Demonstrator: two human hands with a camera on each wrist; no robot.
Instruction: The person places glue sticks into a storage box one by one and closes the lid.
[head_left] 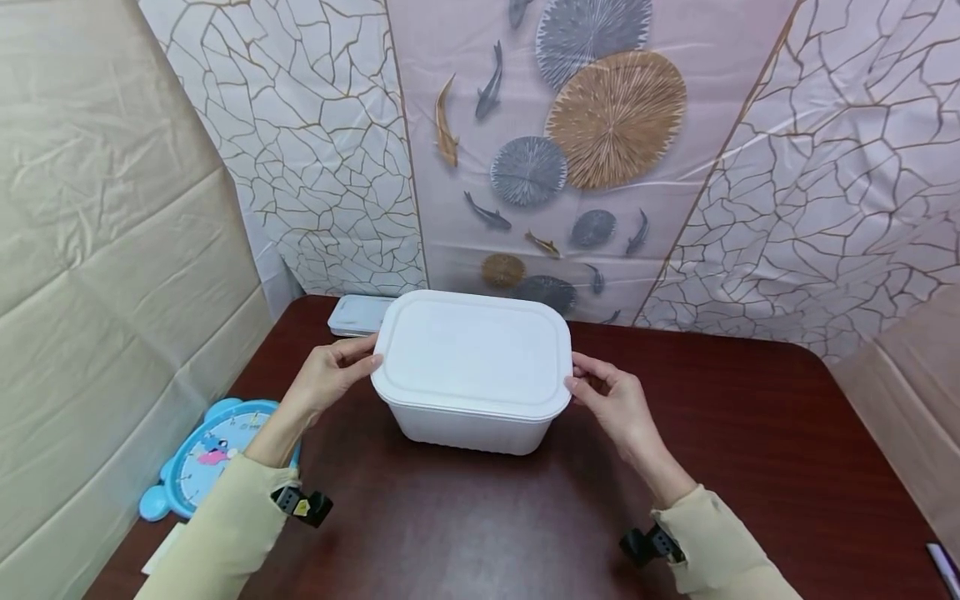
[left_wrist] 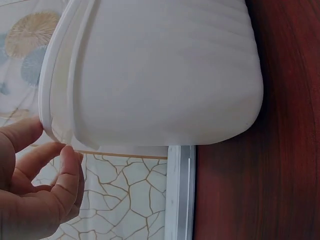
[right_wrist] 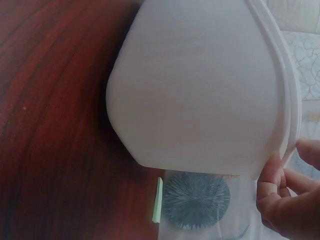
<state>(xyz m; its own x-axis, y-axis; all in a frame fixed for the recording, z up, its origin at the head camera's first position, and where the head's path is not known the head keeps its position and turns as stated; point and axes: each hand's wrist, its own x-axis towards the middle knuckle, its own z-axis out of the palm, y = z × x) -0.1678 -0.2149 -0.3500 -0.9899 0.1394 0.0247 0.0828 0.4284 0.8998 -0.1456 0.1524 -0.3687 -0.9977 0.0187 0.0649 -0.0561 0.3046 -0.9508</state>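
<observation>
A white plastic storage box (head_left: 468, 429) stands upright on the dark wooden table, its rounded rectangular lid (head_left: 472, 354) on top. At the lid's left end my left hand (head_left: 330, 375) pinches the edge between thumb and fingers. My right hand (head_left: 618, 408) pinches the opposite end the same way. The left wrist view shows a gap between the lid's edge (left_wrist: 45, 85) and the rim of the box (left_wrist: 165, 75). In the right wrist view, the lid's edge (right_wrist: 296, 110) lies close along the rim there. The box's contents are hidden.
A blue animal-shaped clock face (head_left: 187, 467) lies at the left, partly behind my left forearm. Behind the box's left corner is a flat white case (head_left: 358, 315). A pen (head_left: 942, 568) lies at the far right edge. Patterned cloth (head_left: 337, 167) hangs behind the table (head_left: 712, 433).
</observation>
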